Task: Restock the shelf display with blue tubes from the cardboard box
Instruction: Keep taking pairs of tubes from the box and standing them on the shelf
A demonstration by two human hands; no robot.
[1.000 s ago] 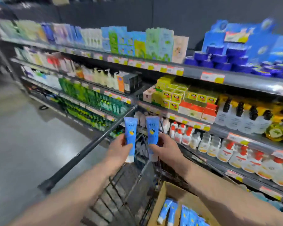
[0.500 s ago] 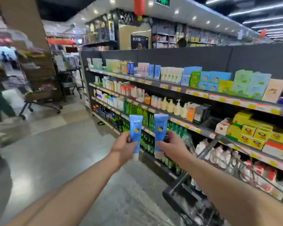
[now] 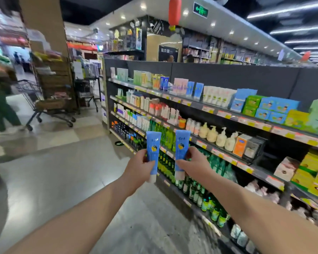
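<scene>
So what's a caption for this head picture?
Left hand holds one blue tube, right hand holds another blue tube, by stocked shelves.

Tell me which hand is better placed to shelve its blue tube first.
Probably the right. The right hand grips the right tube beside the shelves, which run along that side; the left hand, gripping the left tube, is on the aisle side, farther from them.
</scene>
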